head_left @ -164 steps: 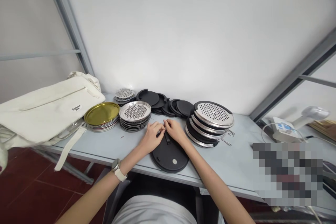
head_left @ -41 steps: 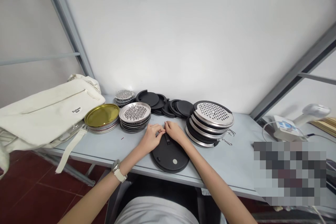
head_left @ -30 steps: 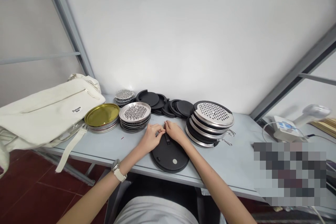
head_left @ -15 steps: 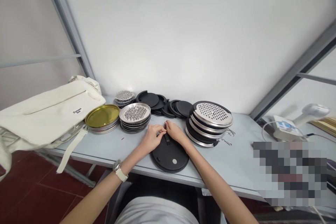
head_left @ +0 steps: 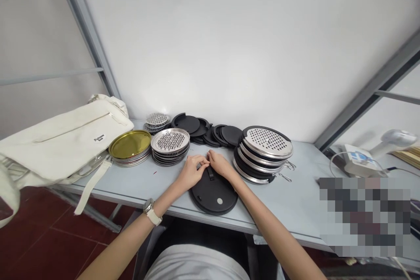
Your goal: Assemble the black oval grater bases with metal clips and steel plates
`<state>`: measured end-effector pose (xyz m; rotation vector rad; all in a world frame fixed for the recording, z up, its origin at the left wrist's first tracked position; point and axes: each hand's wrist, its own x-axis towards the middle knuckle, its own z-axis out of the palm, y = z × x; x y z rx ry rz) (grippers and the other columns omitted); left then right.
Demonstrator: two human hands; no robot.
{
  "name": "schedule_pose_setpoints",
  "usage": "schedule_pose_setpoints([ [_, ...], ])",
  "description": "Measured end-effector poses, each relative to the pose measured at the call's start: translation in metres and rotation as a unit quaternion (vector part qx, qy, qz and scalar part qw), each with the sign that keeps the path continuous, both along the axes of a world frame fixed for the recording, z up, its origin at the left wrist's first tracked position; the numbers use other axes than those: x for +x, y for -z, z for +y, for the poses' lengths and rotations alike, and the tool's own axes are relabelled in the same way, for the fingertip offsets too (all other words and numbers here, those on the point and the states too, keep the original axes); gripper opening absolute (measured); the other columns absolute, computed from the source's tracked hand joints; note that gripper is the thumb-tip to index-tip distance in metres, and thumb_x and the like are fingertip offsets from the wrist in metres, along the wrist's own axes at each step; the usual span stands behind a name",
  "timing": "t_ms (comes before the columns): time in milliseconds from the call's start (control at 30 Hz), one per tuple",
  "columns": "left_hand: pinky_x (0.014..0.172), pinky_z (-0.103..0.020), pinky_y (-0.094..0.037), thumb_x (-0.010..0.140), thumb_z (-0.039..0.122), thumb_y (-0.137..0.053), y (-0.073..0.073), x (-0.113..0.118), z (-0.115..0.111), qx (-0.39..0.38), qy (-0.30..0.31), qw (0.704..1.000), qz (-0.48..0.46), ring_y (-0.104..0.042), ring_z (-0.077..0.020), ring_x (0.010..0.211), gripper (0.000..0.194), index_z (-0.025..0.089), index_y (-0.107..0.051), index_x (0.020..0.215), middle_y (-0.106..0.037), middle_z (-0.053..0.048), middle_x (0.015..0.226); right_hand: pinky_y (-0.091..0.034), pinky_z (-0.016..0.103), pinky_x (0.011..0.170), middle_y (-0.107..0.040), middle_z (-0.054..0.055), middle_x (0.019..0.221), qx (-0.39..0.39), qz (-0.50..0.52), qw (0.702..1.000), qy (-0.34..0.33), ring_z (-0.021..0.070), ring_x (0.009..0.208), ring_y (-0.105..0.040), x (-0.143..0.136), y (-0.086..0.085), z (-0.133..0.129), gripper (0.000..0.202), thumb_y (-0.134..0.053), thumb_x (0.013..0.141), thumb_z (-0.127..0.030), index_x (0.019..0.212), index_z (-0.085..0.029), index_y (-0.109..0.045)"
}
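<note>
A black round plate [head_left: 210, 197] lies flat at the table's front edge, with a pale round dot and a short raised tab on its face. Over its far edge my left hand [head_left: 194, 169] is closed in a pinch. My right hand [head_left: 219, 164] meets it there, fingertips pressed together beside the left ones. Whatever the fingertips grip is too small or hidden to make out. To the right stands a tall stack of perforated metal discs in black holders [head_left: 267, 142], with wire clips sticking out.
Left of my hands are stacked metal grater discs [head_left: 170, 141] and gold-coloured lids [head_left: 130, 144]. Black round holders [head_left: 188, 126] lie along the wall, beside smaller grater discs [head_left: 157, 119]. A cream bag [head_left: 68, 140] covers the left end; a white scanner-like device [head_left: 364, 164] is far right.
The view has shifted slightly, so everything appears a little further right. Both hands keep their pinch at the plate's far edge.
</note>
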<state>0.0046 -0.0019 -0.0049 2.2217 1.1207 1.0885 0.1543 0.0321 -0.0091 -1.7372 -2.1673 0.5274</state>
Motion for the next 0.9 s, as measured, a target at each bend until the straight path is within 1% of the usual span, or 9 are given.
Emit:
schedule_pose_setpoints([
  [167, 0.084, -0.032, -0.041, 0.082, 0.013, -0.056, 0.001, -0.0006, 0.0009, 0.001, 0.005, 1.0, -0.006, -0.062, -0.0157, 0.076, 0.01, 0.018, -0.065, 0.079, -0.069, -0.001, 0.08, -0.033, 0.022, 0.063, -0.068, 0.01, 0.087, 0.0, -0.007, 1.0, 0.0, 0.0154, 0.075, -0.061, -0.0004, 0.0001, -0.0001, 0.029, -0.029, 0.099, -0.023, 0.098, -0.014, -0.056],
  [333, 0.078, -0.029, -0.045, 0.081, 0.014, -0.056, 0.0023, -0.0005, 0.0024, -0.011, 0.01, 1.0, -0.019, -0.062, -0.0167, 0.076, 0.01, 0.018, -0.065, 0.078, -0.069, -0.002, 0.08, -0.033, 0.022, 0.063, -0.068, 0.01, 0.088, -0.001, -0.02, 1.0, 0.001, 0.0154, 0.075, -0.062, -0.001, -0.0006, 0.0, 0.027, -0.029, 0.099, -0.023, 0.099, -0.014, -0.055],
  [533, 0.078, -0.029, -0.046, 0.081, 0.013, -0.056, 0.0047, -0.0011, 0.0054, -0.012, 0.015, 0.999, -0.037, -0.062, -0.0162, 0.076, 0.01, 0.017, -0.065, 0.078, -0.068, -0.002, 0.08, -0.034, 0.022, 0.064, -0.069, 0.011, 0.089, 0.002, -0.033, 0.999, 0.002, 0.016, 0.078, -0.063, -0.0015, -0.0007, -0.0003, 0.027, -0.028, 0.1, -0.023, 0.101, -0.014, -0.054],
  [700, 0.076, -0.029, -0.046, 0.08, 0.011, -0.056, 0.0044, -0.0017, 0.0069, -0.017, 0.004, 1.0, -0.025, -0.062, -0.0166, 0.074, 0.011, 0.017, -0.064, 0.075, -0.068, -0.003, 0.077, -0.031, 0.024, 0.06, -0.069, 0.012, 0.087, 0.012, -0.045, 0.999, 0.004, 0.0184, 0.076, -0.064, -0.0029, 0.0018, -0.0002, 0.024, -0.031, 0.098, -0.023, 0.103, -0.014, -0.054],
  [900, 0.08, -0.031, -0.043, 0.083, 0.012, -0.055, 0.0035, -0.003, 0.004, 0.007, -0.003, 1.0, 0.008, -0.061, -0.0165, 0.076, 0.011, 0.018, -0.063, 0.078, -0.067, -0.001, 0.079, -0.03, 0.024, 0.058, -0.068, 0.01, 0.083, 0.04, -0.027, 0.999, 0.012, 0.0169, 0.072, -0.062, -0.003, 0.0044, -0.0001, 0.025, -0.032, 0.097, -0.022, 0.095, -0.015, -0.056],
])
